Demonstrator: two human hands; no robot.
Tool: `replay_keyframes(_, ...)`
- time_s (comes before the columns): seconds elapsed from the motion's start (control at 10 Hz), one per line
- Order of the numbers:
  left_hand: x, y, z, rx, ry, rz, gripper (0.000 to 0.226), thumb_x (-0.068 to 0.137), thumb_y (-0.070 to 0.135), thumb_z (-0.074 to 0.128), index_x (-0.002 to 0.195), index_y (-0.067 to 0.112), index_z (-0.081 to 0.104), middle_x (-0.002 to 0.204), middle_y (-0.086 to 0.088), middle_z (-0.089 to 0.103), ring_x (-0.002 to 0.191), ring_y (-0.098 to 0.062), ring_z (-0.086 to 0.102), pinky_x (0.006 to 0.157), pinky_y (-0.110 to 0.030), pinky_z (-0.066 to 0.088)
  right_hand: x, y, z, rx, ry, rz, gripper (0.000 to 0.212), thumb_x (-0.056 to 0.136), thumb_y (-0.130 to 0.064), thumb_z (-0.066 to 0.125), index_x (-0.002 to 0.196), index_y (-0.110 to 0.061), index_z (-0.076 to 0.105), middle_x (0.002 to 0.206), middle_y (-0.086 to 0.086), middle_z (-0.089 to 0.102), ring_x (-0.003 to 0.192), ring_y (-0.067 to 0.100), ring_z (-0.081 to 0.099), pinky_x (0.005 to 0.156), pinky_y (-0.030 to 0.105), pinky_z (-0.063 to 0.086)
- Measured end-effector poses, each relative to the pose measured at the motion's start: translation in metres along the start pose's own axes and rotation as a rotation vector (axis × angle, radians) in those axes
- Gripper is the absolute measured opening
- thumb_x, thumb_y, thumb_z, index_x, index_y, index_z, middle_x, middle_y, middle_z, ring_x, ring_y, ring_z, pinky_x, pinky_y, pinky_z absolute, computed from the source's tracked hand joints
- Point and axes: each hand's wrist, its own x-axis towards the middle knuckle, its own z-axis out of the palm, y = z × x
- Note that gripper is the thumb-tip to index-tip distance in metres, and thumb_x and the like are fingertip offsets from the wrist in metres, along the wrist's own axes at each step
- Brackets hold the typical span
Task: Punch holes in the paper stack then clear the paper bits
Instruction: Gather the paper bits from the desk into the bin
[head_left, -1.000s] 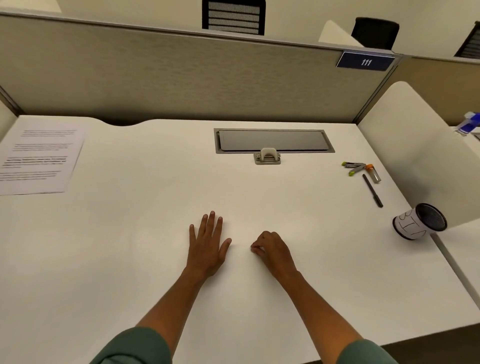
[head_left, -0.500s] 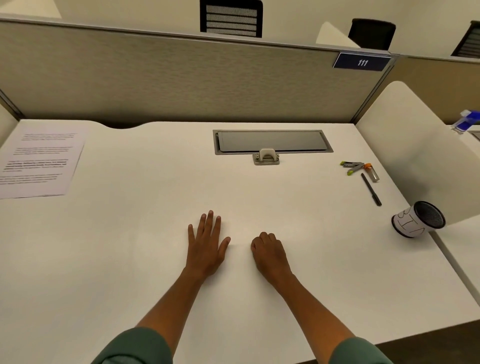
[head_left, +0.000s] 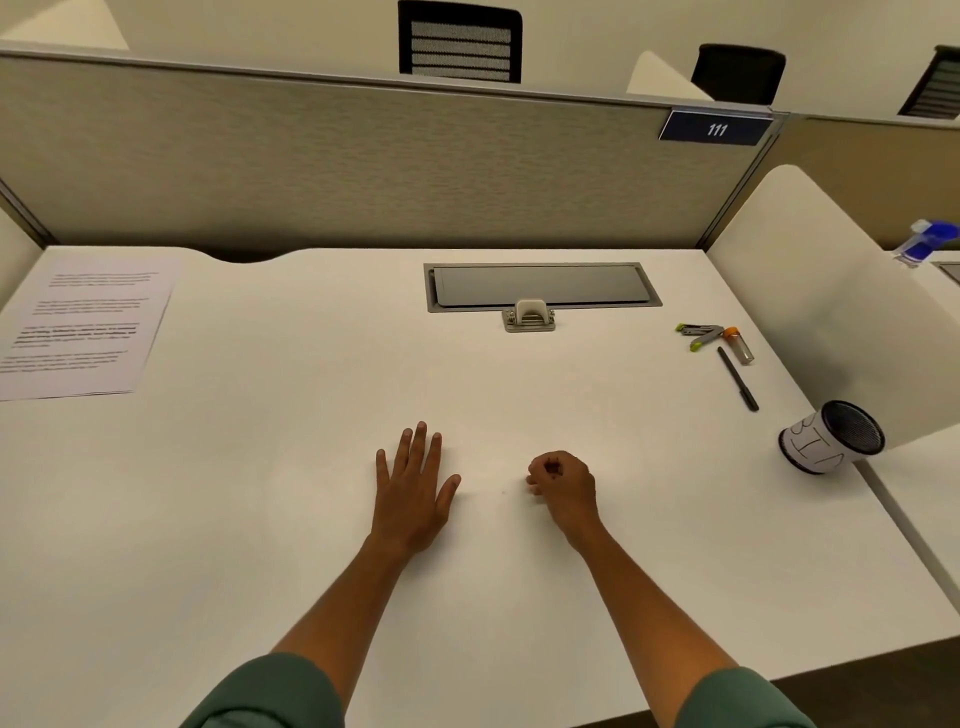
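A printed paper stack lies flat at the desk's far left. The small grey hole punch stands at the back centre, just in front of a grey cable hatch. My left hand rests flat on the white desk, palm down, fingers spread, holding nothing. My right hand sits beside it with the fingers curled into a loose fist, thumb against fingertips; I see nothing inside it. A tiny speck lies on the desk between the hands.
At the right lie a green-grey stapler, an orange-capped vial and a black pen. A white cup with a black inside lies on its side by the right edge. Partition walls close off the back and right.
My right hand has lifted slightly and curled from lying knuckles-up on the desk into a pinched fist. The left hand and everything on the desk stayed in place.
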Motion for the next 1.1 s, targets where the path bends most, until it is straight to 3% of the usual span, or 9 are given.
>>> replay_keyframes(0.1, 0.001, 0.003, 0.002, -0.005, 0.001, 0.004, 0.08, 0.088, 0.06, -0.004, 0.156, 0.019, 0.005, 0.164, -0.004, -0.009, 0.152, -0.021, -0.008, 0.121, -0.051, -0.002, -0.005, -0.001, 0.002, 0.005, -0.044, -0.008, 0.006, 0.078, -0.007, 0.065, 0.075, -0.01, 0.068, 0.071, 0.004, 0.073, 0.065, 0.017, 0.07, 0.06, 0.025, 0.056)
replay_keyframes(0.2, 0.002, 0.005, 0.003, 0.001, -0.012, 0.006, 0.072, 0.095, 0.058, 0.006, 0.156, 0.019, 0.003, 0.164, -0.003, -0.01, 0.152, -0.021, -0.01, 0.121, -0.051, -0.003, -0.011, 0.001, 0.008, -0.176, -0.093, -0.088, 0.009, 0.073, -0.009, 0.068, 0.068, -0.016, 0.066, 0.062, -0.003, 0.069, 0.054, 0.004, 0.063, 0.055, 0.014, 0.049)
replay_keyframes(0.3, 0.003, 0.007, 0.003, -0.006, -0.014, 0.007, 0.067, 0.101, 0.051, 0.022, 0.156, 0.019, 0.002, 0.164, -0.003, -0.012, 0.152, -0.021, -0.011, 0.121, -0.051, -0.004, -0.013, 0.004, 0.013, -0.332, -0.121, -0.158, 0.01, 0.074, -0.011, 0.072, 0.067, -0.017, 0.068, 0.064, -0.009, 0.067, 0.056, 0.0, 0.059, 0.056, 0.007, 0.043)
replay_keyframes(0.6, 0.004, 0.004, 0.002, 0.004, -0.007, -0.001, 0.066, 0.102, 0.051, 0.022, 0.156, 0.02, 0.001, 0.164, -0.003, -0.013, 0.151, -0.021, -0.012, 0.121, -0.051, -0.004, -0.008, -0.011, 0.019, -0.607, -0.209, -0.255, 0.005, 0.081, -0.005, 0.067, 0.085, -0.007, 0.069, 0.086, 0.007, 0.071, 0.082, 0.02, 0.065, 0.077, 0.032, 0.053)
replay_keyframes(0.9, 0.007, 0.002, 0.001, 0.006, 0.0, -0.008, 0.066, 0.102, 0.051, 0.022, 0.156, 0.02, 0.002, 0.164, -0.004, -0.012, 0.152, -0.021, -0.011, 0.122, -0.051, -0.003, -0.001, -0.029, 0.026, -0.919, -0.316, -0.225, 0.013, 0.084, -0.005, 0.056, 0.09, -0.007, 0.068, 0.102, 0.012, 0.065, 0.089, 0.03, 0.065, 0.079, 0.034, 0.055)
replay_keyframes(1.1, 0.008, 0.002, 0.001, -0.005, -0.004, -0.006, 0.067, 0.102, 0.051, 0.022, 0.156, 0.019, 0.001, 0.164, -0.004, -0.012, 0.152, -0.021, -0.011, 0.121, -0.051, -0.003, 0.0, -0.036, 0.036, -1.112, -0.351, -0.26, 0.013, 0.089, -0.003, 0.051, 0.1, -0.001, 0.059, 0.108, 0.019, 0.058, 0.093, 0.035, 0.063, 0.07, 0.032, 0.047)
